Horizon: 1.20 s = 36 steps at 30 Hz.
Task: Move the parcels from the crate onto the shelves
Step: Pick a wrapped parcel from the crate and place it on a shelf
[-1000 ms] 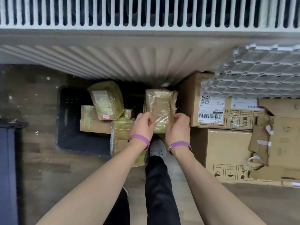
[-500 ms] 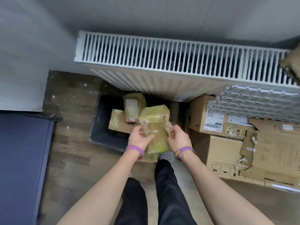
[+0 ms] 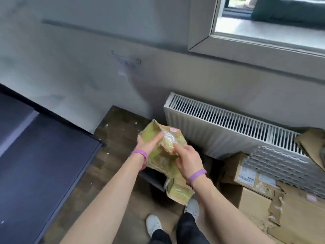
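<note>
A yellow-green plastic-wrapped parcel [image 3: 163, 143] with a white label is held up in front of me, above the floor. My left hand [image 3: 148, 147] grips its left side, fingers stretched along the wrap. On the right, my right hand [image 3: 186, 157] pinches its edge near the label. Below the hands, part of the dark crate [image 3: 154, 178] shows, with another parcel [image 3: 179, 192] leaning at its near edge. Most of the crate is hidden by my arms and the held parcel.
A dark blue shelf surface [image 3: 44, 164] lies to the left. A white radiator [image 3: 228, 131] stands against the wall ahead, under a window. Cardboard boxes [image 3: 255, 191] with a white mesh sheet [image 3: 284, 166] on top are stacked at the right. My shoes [image 3: 154, 224] stand on the wooden floor.
Both hands have lifted the parcel up out of the crate. My view has risen and turned left, bringing the wall, window and shelf into sight.
</note>
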Each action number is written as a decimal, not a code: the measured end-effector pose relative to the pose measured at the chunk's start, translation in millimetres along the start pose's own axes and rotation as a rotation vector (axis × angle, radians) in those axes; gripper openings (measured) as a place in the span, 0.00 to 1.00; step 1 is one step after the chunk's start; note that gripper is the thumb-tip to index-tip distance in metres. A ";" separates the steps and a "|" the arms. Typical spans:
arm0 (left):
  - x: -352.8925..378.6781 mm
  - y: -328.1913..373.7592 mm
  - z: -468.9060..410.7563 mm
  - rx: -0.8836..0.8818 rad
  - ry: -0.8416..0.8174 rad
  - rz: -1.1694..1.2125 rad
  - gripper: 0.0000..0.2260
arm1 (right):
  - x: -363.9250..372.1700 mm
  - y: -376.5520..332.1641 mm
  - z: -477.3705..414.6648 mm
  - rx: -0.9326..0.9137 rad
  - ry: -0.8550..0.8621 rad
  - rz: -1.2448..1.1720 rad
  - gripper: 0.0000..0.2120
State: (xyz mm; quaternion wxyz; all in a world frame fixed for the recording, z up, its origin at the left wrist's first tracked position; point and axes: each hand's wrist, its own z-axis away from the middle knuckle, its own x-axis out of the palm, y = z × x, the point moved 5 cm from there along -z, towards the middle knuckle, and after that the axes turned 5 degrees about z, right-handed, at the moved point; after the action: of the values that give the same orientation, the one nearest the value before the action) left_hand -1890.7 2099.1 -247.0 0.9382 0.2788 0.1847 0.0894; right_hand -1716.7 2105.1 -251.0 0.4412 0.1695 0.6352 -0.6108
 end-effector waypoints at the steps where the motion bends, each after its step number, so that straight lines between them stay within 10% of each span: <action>1: -9.1 0.4 6.6 -0.002 -0.038 0.005 0.58 | -8.0 -17.0 2.2 -0.067 0.032 0.039 0.17; 8: -69.5 -6.4 37.1 0.090 -0.112 0.224 0.49 | -27.0 -86.0 15.8 -0.317 0.135 0.101 0.06; 14: -116.9 -8.0 55.6 0.285 -0.292 0.497 0.42 | -47.3 -108.5 -8.8 -0.055 0.166 -0.277 0.33; 19: -142.2 -1.7 67.6 0.405 -0.431 0.530 0.39 | -39.1 -127.9 -10.5 -0.008 -0.109 -0.857 0.35; 27: -161.6 12.4 87.6 0.607 -0.461 0.646 0.44 | -45.6 -149.7 -9.0 -0.077 -0.062 -0.908 0.36; 36: -205.6 -24.6 89.4 0.555 -0.072 0.587 0.37 | -7.6 -196.9 -3.7 -0.094 -0.058 -0.905 0.36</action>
State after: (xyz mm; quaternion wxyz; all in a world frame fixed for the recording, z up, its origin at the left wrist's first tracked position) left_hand -2041.9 1979.3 -130.3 0.7678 0.5653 0.0811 0.2905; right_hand -1862.4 2072.4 -122.3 0.1547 -0.1627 0.6599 -0.7171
